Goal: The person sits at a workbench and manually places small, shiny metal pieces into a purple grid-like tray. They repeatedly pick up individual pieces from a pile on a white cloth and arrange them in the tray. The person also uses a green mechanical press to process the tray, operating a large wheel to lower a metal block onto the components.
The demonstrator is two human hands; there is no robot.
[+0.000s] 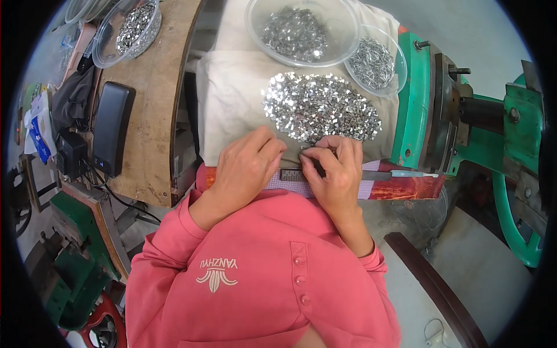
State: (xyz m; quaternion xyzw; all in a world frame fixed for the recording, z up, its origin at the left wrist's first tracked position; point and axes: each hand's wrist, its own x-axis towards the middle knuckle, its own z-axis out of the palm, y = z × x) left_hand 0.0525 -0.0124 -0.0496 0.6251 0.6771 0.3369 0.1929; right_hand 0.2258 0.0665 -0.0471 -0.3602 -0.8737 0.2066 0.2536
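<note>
A broad pile of small, shiny metal pieces lies spread on a beige cloth in front of me. At its near edge, my right hand has thumb and forefinger pinched together, and a tiny dark bit seems to show at the tips. To its left my left hand rests at the cloth's near edge, fingers curled and thumb side toward the right hand. Whatever its fingertips hold is hidden. Just below the hands lies a dark ruler-like strip, partly covered by the right hand.
Beyond the pile stand a large clear tub of metal pieces and a smaller round one of thin pieces. A green machine borders the right. On the left, a wooden table carries a black power bank and another tub.
</note>
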